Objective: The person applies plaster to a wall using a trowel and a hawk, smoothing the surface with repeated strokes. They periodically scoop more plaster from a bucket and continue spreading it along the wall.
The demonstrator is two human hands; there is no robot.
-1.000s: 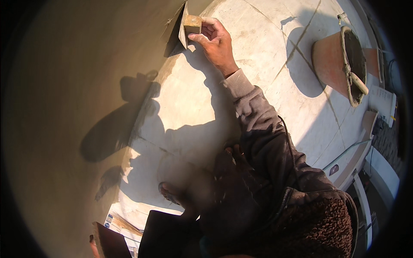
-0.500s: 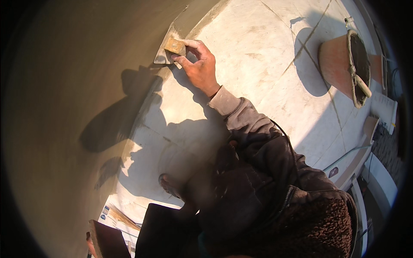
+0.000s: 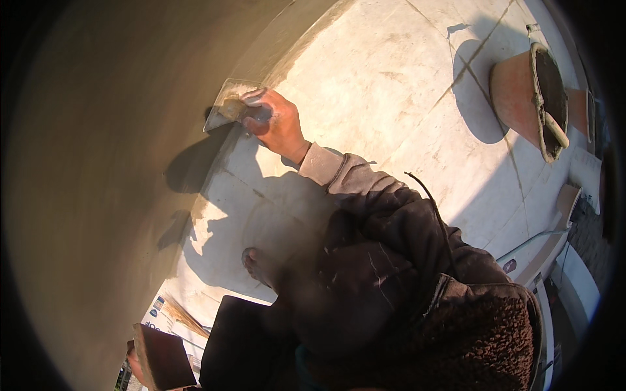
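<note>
My right hand (image 3: 277, 120) is closed round the yellowish block handle of a plastering trowel (image 3: 217, 118). The trowel's thin flat plate lies against the smooth grey-brown wall (image 3: 117, 150), close to where it meets the pale floor. At the lower left, part of my left hand (image 3: 134, 362) shows behind the edge of a brown flat board (image 3: 162, 358). Its fingers wrap the board's side, and most of that hand is hidden.
On the pale tiled floor (image 3: 365, 98) to the right stands an orange bucket (image 3: 512, 91) with a dirty rim and handle. Another orange container (image 3: 579, 111) is behind it. A bare foot (image 3: 251, 260) is below me. Straw-like bristles (image 3: 186, 316) lie near the wall's foot.
My right hand has drawn the trowel down and left along the wall's lower edge, closer to me. The board in my left hand has shifted only slightly.
</note>
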